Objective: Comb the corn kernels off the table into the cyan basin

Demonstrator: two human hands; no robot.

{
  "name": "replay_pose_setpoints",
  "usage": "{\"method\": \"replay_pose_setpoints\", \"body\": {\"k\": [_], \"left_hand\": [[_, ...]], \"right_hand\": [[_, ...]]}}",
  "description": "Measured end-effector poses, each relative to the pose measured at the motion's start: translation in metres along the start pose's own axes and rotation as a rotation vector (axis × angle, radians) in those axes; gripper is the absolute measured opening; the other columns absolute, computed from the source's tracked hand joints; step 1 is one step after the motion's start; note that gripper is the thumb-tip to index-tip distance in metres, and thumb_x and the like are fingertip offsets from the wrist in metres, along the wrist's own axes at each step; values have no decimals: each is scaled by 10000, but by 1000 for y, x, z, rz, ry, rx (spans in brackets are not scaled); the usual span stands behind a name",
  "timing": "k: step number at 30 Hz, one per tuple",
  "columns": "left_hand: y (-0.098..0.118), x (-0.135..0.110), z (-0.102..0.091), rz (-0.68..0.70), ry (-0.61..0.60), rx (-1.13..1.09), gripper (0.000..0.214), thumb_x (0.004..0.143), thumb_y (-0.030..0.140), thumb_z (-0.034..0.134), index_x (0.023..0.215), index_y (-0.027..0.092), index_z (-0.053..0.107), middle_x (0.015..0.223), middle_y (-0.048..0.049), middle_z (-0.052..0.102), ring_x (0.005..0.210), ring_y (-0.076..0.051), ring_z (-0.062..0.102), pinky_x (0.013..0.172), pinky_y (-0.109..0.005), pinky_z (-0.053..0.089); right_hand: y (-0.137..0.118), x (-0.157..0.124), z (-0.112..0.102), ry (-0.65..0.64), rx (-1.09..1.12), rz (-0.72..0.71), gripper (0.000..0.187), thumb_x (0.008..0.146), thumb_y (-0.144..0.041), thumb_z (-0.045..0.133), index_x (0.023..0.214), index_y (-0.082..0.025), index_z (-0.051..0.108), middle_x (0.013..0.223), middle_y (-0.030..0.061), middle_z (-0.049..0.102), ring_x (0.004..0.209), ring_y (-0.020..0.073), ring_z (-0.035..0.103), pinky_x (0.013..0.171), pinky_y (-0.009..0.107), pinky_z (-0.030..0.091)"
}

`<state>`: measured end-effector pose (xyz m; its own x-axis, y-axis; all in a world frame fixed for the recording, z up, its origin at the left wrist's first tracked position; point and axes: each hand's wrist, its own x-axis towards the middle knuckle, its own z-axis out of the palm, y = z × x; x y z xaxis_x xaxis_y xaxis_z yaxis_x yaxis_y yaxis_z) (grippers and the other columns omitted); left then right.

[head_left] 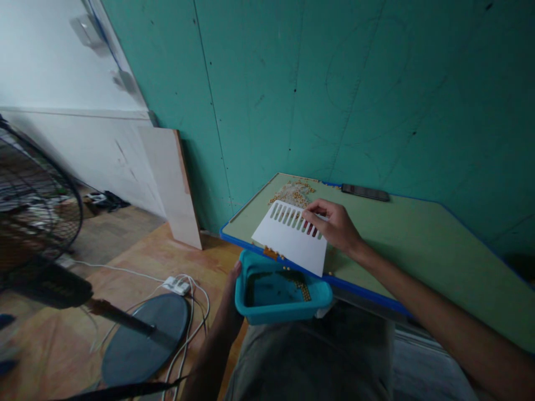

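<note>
Slotted card (290,245), pinched by our right hand's (334,225) fingers (311,213), slants just above the teal tub (284,312), whose left wall our left hand (232,295) clasps.

A green panel wall (376,83) fills the upper and right part of the frame, with thin seams and small dark marks on it; at the upper left there is a white wall (50,67); a pale wooden board (171,184) leans upright against the green wall, left of centre; a green table with a blue rim (438,245) stands at centre right, and a dark flat object (365,192) lies at its far edge; at the left edge a black fan cage (37,206) is visible; its round grey base (144,340) rests on the wooden floor (137,250) at lower left; just beside the base lies a white power strip (176,285) with white cables (196,323).
</note>
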<state>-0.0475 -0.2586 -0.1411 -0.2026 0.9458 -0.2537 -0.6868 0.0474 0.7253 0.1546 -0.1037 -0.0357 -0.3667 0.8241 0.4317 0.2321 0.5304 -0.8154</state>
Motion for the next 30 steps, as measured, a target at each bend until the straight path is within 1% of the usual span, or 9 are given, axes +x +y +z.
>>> {"method": "replay_pose_setpoints", "body": {"k": [4, 9, 13, 18, 21, 23, 25, 28, 30], "left_hand": [[2, 1, 0, -48, -8, -22, 487, 882, 537, 636, 1173, 163, 745, 1003, -81, 831, 1100, -293, 728, 1049, -396, 516], [3, 2, 1, 28, 4, -2, 460, 852, 527, 682, 1145, 179, 753, 985, -48, 833, 1103, -276, 727, 1068, -369, 498], [3, 3, 1, 41, -9, 3, 454, 852, 524, 681, 1132, 175, 755, 1015, -61, 829, 1115, -286, 720, 1058, -376, 505], [3, 4, -1, 16, 17, -2, 436, 876, 525, 647, 1113, 177, 757, 1007, -65, 829, 1121, -279, 716, 1050, -375, 510], [1, 4, -5, 20, 11, -1, 453, 886, 523, 634, 1148, 169, 743, 1027, -72, 825, 1144, -281, 704, 1060, -374, 498], [0, 5, -8, 15, -1, 2, 466, 886, 526, 633, 1166, 168, 733, 1051, -73, 820, 1172, -286, 689, 1076, -382, 481], [-1, 4, -8, 52, 28, 15, 439, 869, 514, 664, 1145, 182, 741, 1058, -50, 818, 1207, -275, 668, 1099, -363, 454], [-4, 3, -5, 117, 98, 21, 323, 820, 470, 741, 1024, 222, 775, 982, 4, 825, 1201, -234, 669, 1113, -293, 420], [-7, 2, 0, 83, 84, -2, 289, 808, 474, 751, 957, 229, 783, 925, 11, 827, 1166, -233, 687, 1111, -287, 419]], "right_hand": [[-1, 0, 1, -20, 21, 4, 236, 844, -427, 676, 798, -196, 665, 717, 29, 701, 580, 158, 638, 561, 286, 505], [-1, -1, 1, -41, 48, -6, 227, 847, -418, 682, 793, -200, 654, 710, 24, 694, 568, 154, 635, 558, 287, 510], [-3, -1, 1, -56, 56, -16, 229, 848, -423, 684, 800, -200, 662, 724, 26, 698, 608, 164, 649, 580, 290, 516], [-4, -1, 1, 1, 61, -21, 244, 847, -438, 691, 824, -194, 683, 737, 29, 700, 626, 168, 648, 579, 284, 503], [-4, 0, 0, 31, 55, -31, 266, 844, -458, 694, 833, -193, 691, 746, 34, 706, 646, 175, 652, 596, 290, 506], [-2, 4, -4, 61, 43, -49, 271, 839, -466, 700, 842, -194, 699, 770, 38, 717, 671, 179, 658, 611, 292, 510], [1, 9, -11, 107, 21, -68, 271, 832, -466, 708, 852, -196, 712, 788, 39, 724, 684, 179, 659, 612, 289, 506], [11, 18, -28, 181, -14, -77, 264, 828, -457, 711, 865, -196, 735, 780, 31, 720, 658, 166, 640, 590, 280, 482], [21, 24, -41, 205, -55, -71, 251, 827, -446, 713, 863, -200, 753, 782, 30, 722, 655, 162, 633, 590, 281, 467]]}}
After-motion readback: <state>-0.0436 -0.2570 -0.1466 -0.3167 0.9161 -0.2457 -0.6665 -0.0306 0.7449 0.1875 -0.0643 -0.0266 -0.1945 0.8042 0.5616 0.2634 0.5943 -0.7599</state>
